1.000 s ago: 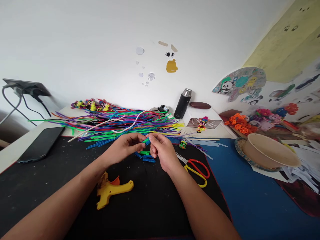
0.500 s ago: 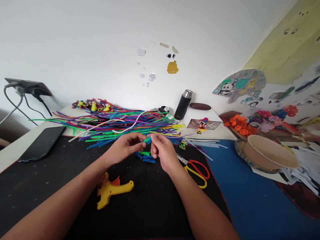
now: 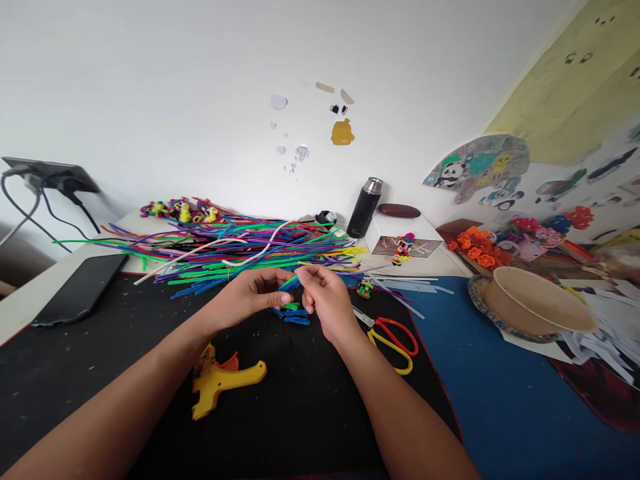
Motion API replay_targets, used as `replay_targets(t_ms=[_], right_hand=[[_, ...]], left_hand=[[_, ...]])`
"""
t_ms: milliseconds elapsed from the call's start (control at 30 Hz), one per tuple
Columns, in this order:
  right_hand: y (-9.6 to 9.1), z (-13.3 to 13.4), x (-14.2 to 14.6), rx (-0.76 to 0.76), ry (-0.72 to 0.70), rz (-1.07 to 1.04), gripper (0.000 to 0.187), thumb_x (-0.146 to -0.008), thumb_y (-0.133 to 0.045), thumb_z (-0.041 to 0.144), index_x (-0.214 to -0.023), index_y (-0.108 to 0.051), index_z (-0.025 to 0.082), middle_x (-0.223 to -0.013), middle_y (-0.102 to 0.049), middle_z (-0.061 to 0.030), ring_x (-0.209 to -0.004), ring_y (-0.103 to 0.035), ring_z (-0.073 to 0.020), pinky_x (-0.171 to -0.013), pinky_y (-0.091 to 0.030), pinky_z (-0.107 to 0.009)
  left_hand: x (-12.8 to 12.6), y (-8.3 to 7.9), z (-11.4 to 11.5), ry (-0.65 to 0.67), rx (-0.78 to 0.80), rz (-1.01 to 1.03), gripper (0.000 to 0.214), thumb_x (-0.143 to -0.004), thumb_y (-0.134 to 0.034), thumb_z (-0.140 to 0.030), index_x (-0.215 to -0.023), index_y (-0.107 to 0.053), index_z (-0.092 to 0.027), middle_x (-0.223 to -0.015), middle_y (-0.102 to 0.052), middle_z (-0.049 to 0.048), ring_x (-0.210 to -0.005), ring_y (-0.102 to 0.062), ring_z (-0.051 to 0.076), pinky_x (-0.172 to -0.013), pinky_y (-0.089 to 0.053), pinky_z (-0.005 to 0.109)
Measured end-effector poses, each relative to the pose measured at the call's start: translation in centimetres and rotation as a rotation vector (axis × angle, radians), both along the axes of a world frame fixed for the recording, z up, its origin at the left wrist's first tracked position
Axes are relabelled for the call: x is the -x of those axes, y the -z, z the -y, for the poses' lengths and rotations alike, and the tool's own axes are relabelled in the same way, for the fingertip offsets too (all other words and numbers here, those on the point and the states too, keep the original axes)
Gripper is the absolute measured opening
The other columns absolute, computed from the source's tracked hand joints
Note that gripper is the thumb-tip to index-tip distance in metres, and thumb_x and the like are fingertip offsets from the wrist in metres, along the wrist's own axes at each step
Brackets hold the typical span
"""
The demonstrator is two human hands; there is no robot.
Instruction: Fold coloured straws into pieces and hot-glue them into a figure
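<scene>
Between both hands is a short piece of green and blue pipe cleaner [image 3: 290,284]. My left hand [image 3: 250,297] pinches one end between thumb and fingers. My right hand [image 3: 327,300], also closed, grips the other end, its fingertips almost meeting the left ones. Just below them, several short blue and green pipe cleaner pieces [image 3: 297,319] lie on the black mat, partly covered by the hands. Scissors [image 3: 395,347] with one red and one yellow handle rest right of my right wrist. A yellow glue gun [image 3: 227,379] with an orange trigger lies beside my left forearm.
Behind the hands spreads a pile of long, colourful pipe cleaners [image 3: 250,252]. A black thermos [image 3: 363,212] and a white box [image 3: 425,233] stand against the wall. At left lies a phone [image 3: 80,291]; at right, a beige bowl [image 3: 543,300]. A small green figure [image 3: 365,289] sits near the scissors.
The fingers have shifted slightly on the pipe cleaner piece, so more of its green part shows. The whole view has moved a little; nothing was put down.
</scene>
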State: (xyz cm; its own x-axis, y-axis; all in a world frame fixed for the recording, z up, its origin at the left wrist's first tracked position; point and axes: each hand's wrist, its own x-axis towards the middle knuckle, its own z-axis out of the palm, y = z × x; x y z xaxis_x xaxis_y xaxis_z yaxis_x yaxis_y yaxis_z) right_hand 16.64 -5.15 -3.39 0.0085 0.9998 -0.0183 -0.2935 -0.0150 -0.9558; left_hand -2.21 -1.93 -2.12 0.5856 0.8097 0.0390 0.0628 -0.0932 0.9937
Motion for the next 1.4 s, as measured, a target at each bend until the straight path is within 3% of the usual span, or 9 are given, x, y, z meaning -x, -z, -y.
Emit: replay_targets(t_ms=[167, 467, 833, 1200, 1400], right_hand=[[0.08, -0.01, 0.05, -0.007, -0.001, 0.004, 0.042, -0.079, -0.084, 0.056, -0.088, -0.066, 0.02, -0.047, -0.048, 0.0102, -0.039, -0.042, -0.0085, -0.042, -0.03, -0.023], [0.14, -0.02, 0.07, -0.026, -0.039, 0.029, 0.044, -0.084, -0.079, 0.059, -0.099, -0.066, 0.019, -0.049, -0.051, 0.0096, -0.039, -0.043, -0.0097, -0.042, -0.031, -0.024], [-0.01, 0.25, 0.17, -0.085, -0.004, 0.146, 0.033, -0.088, -0.075, 0.052, -0.088, -0.065, 0.02, -0.048, -0.049, 0.0096, -0.037, -0.042, -0.0091, -0.04, -0.03, -0.023], [0.18, 0.15, 0.06, -0.042, -0.031, 0.028, 0.045, -0.087, -0.075, 0.064, -0.093, -0.065, 0.021, -0.049, -0.05, 0.0092, -0.038, -0.042, -0.0097, -0.042, -0.03, -0.023], [-0.13, 0.0, 0.02, -0.029, -0.033, 0.007, 0.046, -0.082, -0.079, 0.064, -0.082, -0.064, 0.02, -0.049, -0.048, 0.0091, -0.038, -0.04, -0.0082, -0.041, -0.03, -0.024]], left_hand=[[-0.25, 0.03, 0.07, -0.016, -0.062, -0.084, 0.037, -0.087, -0.08, -0.049, -0.104, -0.08, -0.016, -0.093, -0.078, 0.0065, -0.08, -0.067, 0.02, -0.073, -0.055, 0.03], [-0.12, 0.29, -0.03, -0.076, -0.056, -0.057, 0.042, -0.088, -0.078, -0.057, -0.094, -0.078, -0.016, -0.083, -0.077, 0.0062, -0.073, -0.068, 0.018, -0.069, -0.056, 0.029], [-0.26, 0.14, 0.09, -0.05, -0.049, -0.074, 0.048, -0.087, -0.075, -0.064, -0.084, -0.076, -0.016, -0.078, -0.075, 0.0062, -0.068, -0.068, 0.018, -0.066, -0.056, 0.029], [-0.39, 0.47, -0.08, 0.009, 0.202, 0.128, 0.041, -0.089, -0.079, -0.055, -0.086, -0.077, -0.014, -0.084, -0.08, 0.0106, -0.071, -0.073, 0.019, -0.066, -0.057, 0.027], [-0.5, 0.42, 0.11, 0.052, 0.306, 0.191, 0.038, -0.092, -0.077, -0.05, -0.092, -0.08, -0.012, -0.09, -0.082, 0.0154, -0.074, -0.075, 0.021, -0.069, -0.059, 0.029]])
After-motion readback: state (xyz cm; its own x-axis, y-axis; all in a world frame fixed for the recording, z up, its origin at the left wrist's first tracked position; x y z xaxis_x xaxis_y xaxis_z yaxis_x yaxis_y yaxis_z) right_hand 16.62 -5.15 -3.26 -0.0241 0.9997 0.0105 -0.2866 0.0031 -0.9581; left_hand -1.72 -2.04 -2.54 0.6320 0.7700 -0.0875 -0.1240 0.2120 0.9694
